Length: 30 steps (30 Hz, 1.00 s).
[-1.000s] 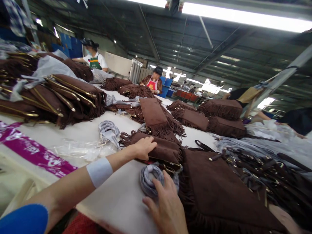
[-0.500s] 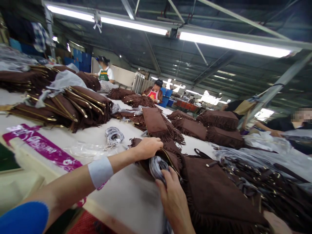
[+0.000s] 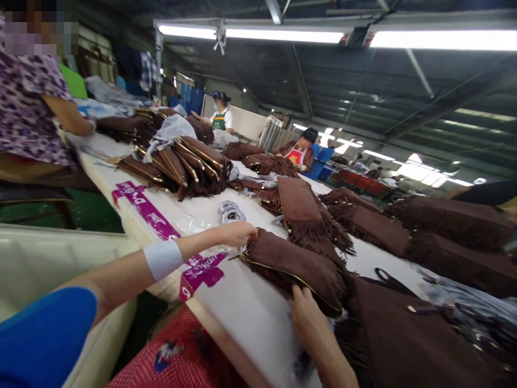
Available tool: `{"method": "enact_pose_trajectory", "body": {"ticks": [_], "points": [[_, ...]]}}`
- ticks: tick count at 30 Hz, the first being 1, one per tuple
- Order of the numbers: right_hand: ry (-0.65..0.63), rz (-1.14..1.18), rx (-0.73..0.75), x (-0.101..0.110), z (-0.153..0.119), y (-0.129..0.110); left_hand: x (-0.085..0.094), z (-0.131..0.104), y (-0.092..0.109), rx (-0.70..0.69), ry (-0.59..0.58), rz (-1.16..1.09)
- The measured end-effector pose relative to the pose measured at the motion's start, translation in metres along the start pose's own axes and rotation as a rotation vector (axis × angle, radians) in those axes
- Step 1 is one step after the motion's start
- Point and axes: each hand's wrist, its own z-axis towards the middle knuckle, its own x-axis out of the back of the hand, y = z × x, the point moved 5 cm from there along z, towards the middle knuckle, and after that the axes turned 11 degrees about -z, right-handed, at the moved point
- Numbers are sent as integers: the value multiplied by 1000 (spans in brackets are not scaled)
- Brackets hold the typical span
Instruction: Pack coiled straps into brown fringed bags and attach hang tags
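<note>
A brown suede-like bag (image 3: 297, 256) with fringe and a gold zipper lies before me on the white table. My left hand (image 3: 239, 234) pinches its far left corner, at the end of the zipper; whether a zipper pull is between the fingers is hidden. Along the near side, my right hand (image 3: 311, 318) grips the bag's edge just below the zipper, its fingertips partly hidden against the bag. The zipper line looks closed. Beyond my left hand lies a coiled grey bundle (image 3: 232, 213).
Stacked brown bags (image 3: 189, 167) lie at the left, and more fringed bags (image 3: 379, 226) at the right. A large brown piece (image 3: 416, 328) lies nearby at right. Purple printed tape (image 3: 149, 213) runs along the table edge. A person (image 3: 32, 108) sits at left; others work behind.
The bag's opening and the grey bundle inside it no longer show; the zipper side now looks closed. My right hand has moved from the opening to the near edge. The view has swung left.
</note>
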Motion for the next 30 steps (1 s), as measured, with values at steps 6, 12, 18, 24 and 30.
{"method": "enact_pose_trajectory", "body": {"ticks": [6, 12, 18, 24, 30], "points": [[-114, 267, 138, 15, -26, 12, -25, -21, -5, -117, -81, 270], [48, 681, 115, 37, -14, -18, -32, -11, 16, -142, 22, 445], [275, 965, 124, 47, 18, -59, 0, -2, 27, 77, -227, -136], [539, 889, 173, 45, 46, -75, -19, 0, 16, 318, -316, -1010], [485, 769, 248, 38, 43, -75, -22, -16, 14, 295, -285, -1170]]}}
